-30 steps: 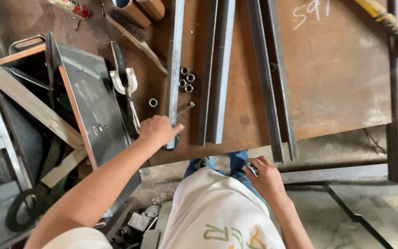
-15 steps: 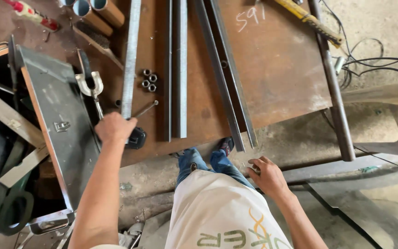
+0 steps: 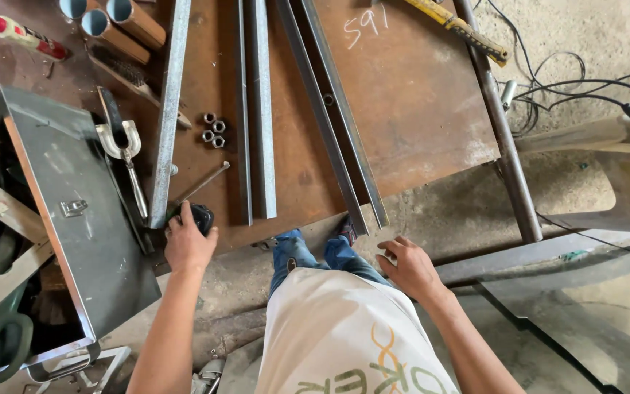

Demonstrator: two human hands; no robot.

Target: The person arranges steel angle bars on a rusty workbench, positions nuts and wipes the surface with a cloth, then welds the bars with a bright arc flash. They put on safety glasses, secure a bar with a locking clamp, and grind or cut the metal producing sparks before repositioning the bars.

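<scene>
My left hand (image 3: 187, 244) is closed around a small black object (image 3: 200, 216) at the near edge of the rusty steel worktable (image 3: 417, 109), just by the end of a long grey steel bar (image 3: 168, 109). My right hand (image 3: 410, 268) hangs below the table edge with fingers loosely spread, holding nothing. Two pairs of long steel angle sections (image 3: 255, 109) (image 3: 333, 117) lie lengthwise on the table between the hands. A few steel nuts (image 3: 213, 129) and a thin rod (image 3: 202, 182) lie near the left hand.
A grey metal box lid (image 3: 74, 219) stands left of the table. A locking clamp (image 3: 119, 138), wire brush (image 3: 129, 76), pipe pieces (image 3: 114, 18) and a yellow-handled tool (image 3: 457, 29) lie on the table. A rusty pipe (image 3: 504, 146) leans at right; cables (image 3: 585, 95) run on the floor.
My left hand has slid from the grey bar's end to the table edge and closed on the small black object. The view has shifted right; my right hand barely moved.
</scene>
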